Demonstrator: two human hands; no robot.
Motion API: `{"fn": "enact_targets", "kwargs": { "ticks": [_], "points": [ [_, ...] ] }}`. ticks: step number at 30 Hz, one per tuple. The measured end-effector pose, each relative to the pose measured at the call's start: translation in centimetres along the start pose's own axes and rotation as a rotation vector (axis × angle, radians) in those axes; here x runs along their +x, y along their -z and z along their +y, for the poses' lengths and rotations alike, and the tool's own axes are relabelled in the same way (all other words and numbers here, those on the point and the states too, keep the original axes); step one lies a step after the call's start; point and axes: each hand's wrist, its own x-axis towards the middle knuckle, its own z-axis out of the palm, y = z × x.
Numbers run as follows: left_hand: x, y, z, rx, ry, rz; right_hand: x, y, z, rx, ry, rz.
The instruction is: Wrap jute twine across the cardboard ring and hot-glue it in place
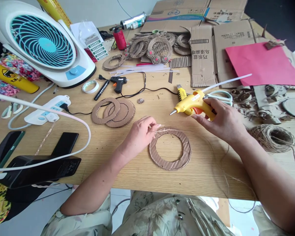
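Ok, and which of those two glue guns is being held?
The yellow glue gun, gripped in the right hand, with a white glue stick jutting from its back; the black one lies unheld beside a marker.

Below the near edge of the worktop [127,175], a loose, pale grey-green garment [149,216] is worn, printed with darker leaf sprays and gathered in soft folds; small, round, shiny fastenings [180,217] are set down its middle. The left hand [141,132], the right hand [223,121] and both forearms [100,185] are left uncovered
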Motion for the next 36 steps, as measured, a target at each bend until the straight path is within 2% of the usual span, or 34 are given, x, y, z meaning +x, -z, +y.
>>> {"fn": "enact_targets", "kwargs": {
  "ticks": [3,5,9,17,22,28,36],
  "points": [
    [-0.3,0.3,0.0,-0.250,0.165,-0.115,-0.2,-0.1,-0.2,-0.052,0.073,-0.005],
    [-0.4,0.4,0.2,-0.256,0.184,-0.142,-0.3,-0.2,-0.4,-0.121,0.126,0.008],
    [-0.6,0.7,0.5,-0.117,0.108,-0.105,-0.5,0.0,-1.0,-0.296,0.214,0.043],
    [-0.9,0.8,0.6,-0.120,0.025,-0.092,-0.6,0.9,-2.3,-0.502,0.354,0.124],
    [-0.7,0.2,0.1,-0.146,-0.026,-0.048,-0.6,1.0,-3.0,-0.504,0.444,0.169],
    [-0.8,0.1,0.3,-0.031,-0.052,-0.020,-0.6,1.0,-3.5,-0.493,0.482,0.180],
    [-1.1,0.3,1.0,0.053,-0.008,-0.018,-0.6,1.2,-4.1,-0.529,0.495,0.145]
  ]
}}
